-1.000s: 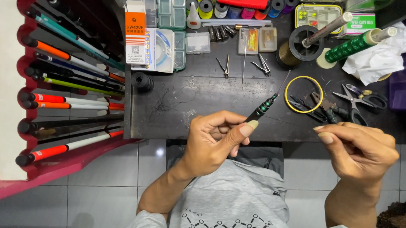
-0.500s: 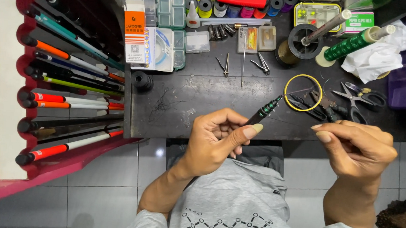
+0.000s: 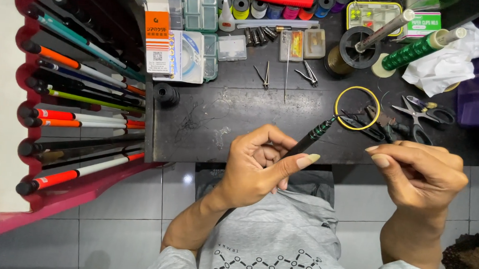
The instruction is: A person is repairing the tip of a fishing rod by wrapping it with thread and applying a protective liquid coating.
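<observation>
Beside the hands [image 3: 265, 166], scissors [image 3: 423, 114], yellow ring [image 3: 357, 107]

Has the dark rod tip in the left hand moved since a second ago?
Yes. The dark rod in the left hand has shifted right, its tip now touching the yellow ring.

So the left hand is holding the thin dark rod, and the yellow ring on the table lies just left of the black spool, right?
Not quite. In the head view the left hand does hold the thin dark rod, but the yellow ring lies on the table just left of the scissors.
</observation>
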